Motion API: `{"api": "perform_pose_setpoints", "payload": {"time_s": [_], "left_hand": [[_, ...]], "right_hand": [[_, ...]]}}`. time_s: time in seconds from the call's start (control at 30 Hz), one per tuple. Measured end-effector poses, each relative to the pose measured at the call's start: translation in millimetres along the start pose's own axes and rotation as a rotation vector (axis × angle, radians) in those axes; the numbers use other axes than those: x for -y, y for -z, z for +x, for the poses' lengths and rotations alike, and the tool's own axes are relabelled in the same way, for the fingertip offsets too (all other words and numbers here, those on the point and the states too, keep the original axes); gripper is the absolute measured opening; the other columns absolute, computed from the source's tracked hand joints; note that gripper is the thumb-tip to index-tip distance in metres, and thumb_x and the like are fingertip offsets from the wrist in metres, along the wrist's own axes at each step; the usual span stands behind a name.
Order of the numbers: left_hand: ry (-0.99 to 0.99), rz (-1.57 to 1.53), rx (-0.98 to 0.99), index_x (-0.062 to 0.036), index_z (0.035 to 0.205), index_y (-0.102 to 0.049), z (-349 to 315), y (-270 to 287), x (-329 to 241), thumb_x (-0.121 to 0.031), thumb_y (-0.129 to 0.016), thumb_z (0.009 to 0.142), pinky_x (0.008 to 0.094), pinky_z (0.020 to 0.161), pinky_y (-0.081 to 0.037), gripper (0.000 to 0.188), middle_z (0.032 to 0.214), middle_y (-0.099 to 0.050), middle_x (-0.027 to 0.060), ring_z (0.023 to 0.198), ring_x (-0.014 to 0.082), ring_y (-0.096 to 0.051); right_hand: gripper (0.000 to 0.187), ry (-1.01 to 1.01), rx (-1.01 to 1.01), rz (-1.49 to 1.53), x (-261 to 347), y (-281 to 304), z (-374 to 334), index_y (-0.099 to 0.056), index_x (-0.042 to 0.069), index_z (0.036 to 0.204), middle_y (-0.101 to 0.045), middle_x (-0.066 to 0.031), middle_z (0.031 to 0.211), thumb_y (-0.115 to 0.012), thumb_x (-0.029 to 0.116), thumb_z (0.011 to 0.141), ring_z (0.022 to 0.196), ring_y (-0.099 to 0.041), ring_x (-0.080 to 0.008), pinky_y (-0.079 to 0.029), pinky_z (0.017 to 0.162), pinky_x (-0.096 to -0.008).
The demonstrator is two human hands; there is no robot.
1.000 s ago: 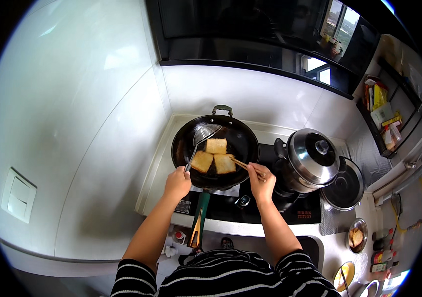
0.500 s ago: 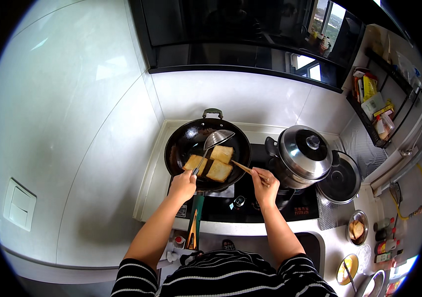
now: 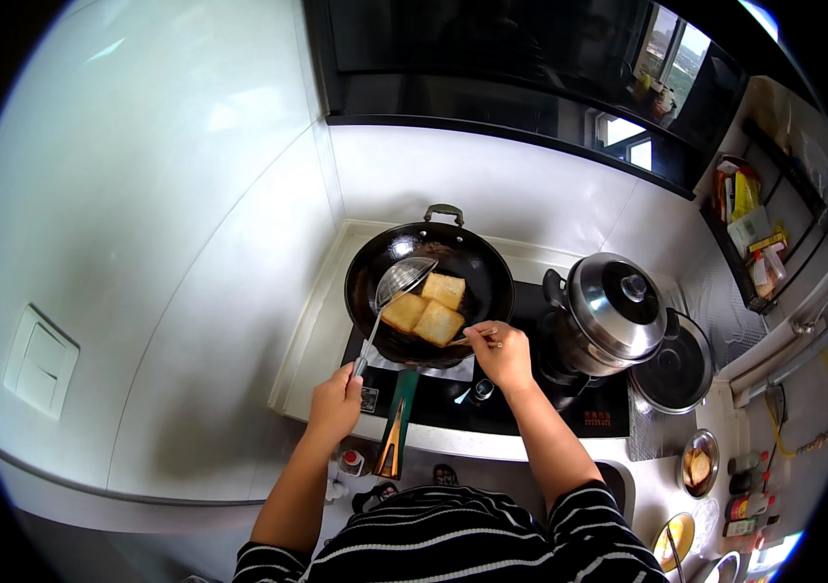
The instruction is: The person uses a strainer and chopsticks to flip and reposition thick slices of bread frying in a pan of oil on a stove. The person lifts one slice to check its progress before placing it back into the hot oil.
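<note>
My left hand (image 3: 336,403) is closed round the grey handle of a metal strainer ladle (image 3: 400,279), whose bowl is over the left side of a black wok (image 3: 477,255). Several golden bread slices (image 3: 439,324) lie together in the wok's middle, one partly behind the ladle's bowl. Above the wok's lower right rim, my right hand (image 3: 501,356) grips wooden chopsticks (image 3: 462,340). Their tips reach toward the nearest slice; whether they touch it I cannot tell. The wok's green handle (image 3: 404,394) points toward me.
A lidded steel pot (image 3: 613,311) stands on the cooktop (image 3: 584,413) right of the wok, with a black pan (image 3: 681,364) beyond it. Bowls with food (image 3: 696,464) and several bottles (image 3: 749,483) line the right counter. A range hood (image 3: 530,117) hangs above, beside a wall rack (image 3: 749,228).
My left hand has drawn back with the ladle, its bowl now further left in the wok. My right hand has come nearer the wok with the chopsticks. The whole view has shifted slightly.
</note>
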State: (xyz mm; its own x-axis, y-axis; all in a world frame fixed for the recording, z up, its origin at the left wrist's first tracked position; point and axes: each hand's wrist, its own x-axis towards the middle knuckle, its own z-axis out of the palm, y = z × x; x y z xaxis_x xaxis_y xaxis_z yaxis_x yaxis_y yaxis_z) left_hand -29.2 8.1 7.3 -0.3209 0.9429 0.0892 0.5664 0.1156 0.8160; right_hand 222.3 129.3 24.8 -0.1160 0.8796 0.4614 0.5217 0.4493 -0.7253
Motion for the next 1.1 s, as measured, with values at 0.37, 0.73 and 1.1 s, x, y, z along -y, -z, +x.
{"api": "perform_pose_setpoints", "payload": {"time_s": [0.37, 0.73, 1.1], "left_hand": [[-0.084, 0.084, -0.036, 0.0003, 0.114, -0.059, 3, -13, 22, -0.015, -0.055, 0.09, 0.0321, 0.058, -0.047, 0.028, 0.065, -0.061, 0.0092, 0.058, 0.0186, -0.06], [-0.031, 0.077, 0.037, 0.0037, 0.112, -0.059, 2, -12, -4, -0.019, -0.053, 0.09, 0.0452, 0.078, -0.049, 0.033, 0.096, -0.064, 0.0253, 0.088, 0.0421, -0.062], [-0.075, -0.012, 0.034, 0.001, 0.113, -0.058, 4, -17, 0, -0.018, -0.053, 0.09, 0.0464, 0.075, -0.048, 0.03, 0.095, -0.064, 0.0243, 0.086, 0.0418, -0.061]], "right_hand": [[0.013, -0.053, -0.036, 0.171, 8, -20, 2, -0.071, 0.003, 0.081, -0.068, -0.014, 0.077, -0.071, 0.015, 0.08, 0.066, -0.068, -0.0257, -0.052, 0.058, -0.0303], [0.014, 0.036, -0.014, -0.008, -19, -14, 14, -0.071, 0.006, 0.082, -0.068, -0.0129, 0.082, -0.073, 0.019, 0.076, 0.074, -0.067, -0.0298, -0.053, 0.066, -0.0355], [0.016, 0.025, -0.162, 0.077, -29, -17, 61, -0.072, 0.005, 0.086, -0.068, -0.0133, 0.078, -0.072, 0.019, 0.079, 0.069, -0.067, -0.0283, -0.053, 0.062, -0.0322]]}}
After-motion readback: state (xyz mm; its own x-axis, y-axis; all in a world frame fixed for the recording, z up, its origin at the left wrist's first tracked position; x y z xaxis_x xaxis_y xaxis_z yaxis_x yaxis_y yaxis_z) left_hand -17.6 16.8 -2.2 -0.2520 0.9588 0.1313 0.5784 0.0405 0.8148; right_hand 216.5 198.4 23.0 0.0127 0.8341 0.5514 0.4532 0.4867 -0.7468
